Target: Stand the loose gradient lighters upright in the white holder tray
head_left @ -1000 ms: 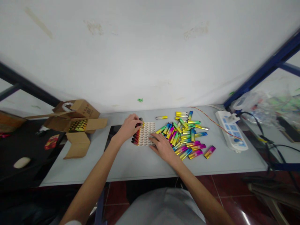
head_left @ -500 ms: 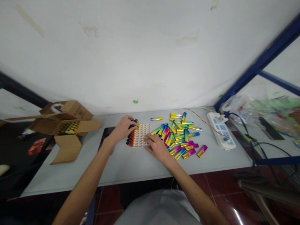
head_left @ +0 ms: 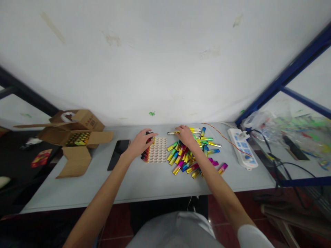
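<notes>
Black-tipped tubes (head_left: 146, 156) between parted left fingers (head_left: 151, 135)

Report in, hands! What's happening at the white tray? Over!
Left hand at dark-tipped pieces, left side of white tray. Right hand by yellow-silver piece, far side of shiny pile. Right forearm hides part of pile.

Hands (head_left: 141, 144), two; tray (head_left: 160, 151), one; tubes (head_left: 178, 167), over twenty, overlapping; phone (head_left: 118, 154), one; power strip (head_left: 241, 148), one.
</notes>
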Motion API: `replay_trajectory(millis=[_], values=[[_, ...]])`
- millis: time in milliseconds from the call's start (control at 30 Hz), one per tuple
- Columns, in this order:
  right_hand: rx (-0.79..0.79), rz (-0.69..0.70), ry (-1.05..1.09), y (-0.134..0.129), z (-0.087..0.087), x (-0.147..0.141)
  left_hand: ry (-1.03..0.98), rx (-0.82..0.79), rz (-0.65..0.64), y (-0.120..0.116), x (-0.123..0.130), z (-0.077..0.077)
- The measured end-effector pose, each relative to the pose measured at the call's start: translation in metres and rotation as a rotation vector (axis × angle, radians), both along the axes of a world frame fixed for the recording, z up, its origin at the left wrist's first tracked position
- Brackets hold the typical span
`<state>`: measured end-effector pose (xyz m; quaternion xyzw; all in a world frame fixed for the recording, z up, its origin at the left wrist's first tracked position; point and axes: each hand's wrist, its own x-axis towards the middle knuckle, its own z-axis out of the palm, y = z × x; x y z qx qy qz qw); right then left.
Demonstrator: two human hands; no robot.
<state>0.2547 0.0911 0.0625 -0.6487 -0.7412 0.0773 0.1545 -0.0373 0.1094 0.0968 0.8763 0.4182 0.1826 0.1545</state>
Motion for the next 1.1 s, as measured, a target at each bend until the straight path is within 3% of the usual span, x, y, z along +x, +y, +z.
replay_trajectory(millis=[133, 200, 300, 367, 467, 567, 733, 867, 967, 1100], values=[[-0.053, 0.026, -0.045, 0.028, -0.001, -0.005, -0.153, 0.089, 0.119, -0.021, 0.012, 0.013], [-0.056, 0.035, -0.043, 0.028, -0.004, -0.005, -0.283, 0.128, 0.206, -0.037, 0.019, 0.022], [-0.040, 0.037, -0.002, 0.014, -0.006, -0.002, -0.517, 0.048, 0.295, -0.060, 0.034, 0.030], [0.030, 0.019, 0.190, -0.002, -0.005, -0.002, -0.746, -0.084, 0.338, -0.071, 0.047, 0.029], [0.136, 0.011, 0.684, -0.037, 0.002, -0.013, -0.986, -0.274, 0.363, -0.076, 0.069, 0.019], [0.154, -0.007, 0.879, -0.070, 0.016, -0.035, -0.982, -0.338, 0.317, -0.074, 0.087, 0.006], [0.147, 0.009, 0.882, -0.094, 0.028, -0.053, -1.039, -0.426, 0.342, -0.076, 0.095, -0.002], [0.167, -0.069, 0.825, -0.096, 0.021, -0.042, -1.186, -0.496, 0.335, -0.082, 0.088, 0.005], [0.150, -0.098, 0.846, -0.097, 0.011, -0.038, -1.250, -0.717, 0.294, -0.085, 0.083, 0.009], [0.123, -0.103, 0.840, -0.102, 0.001, -0.043, -1.223, -0.844, 0.420, -0.084, 0.079, 0.004]])
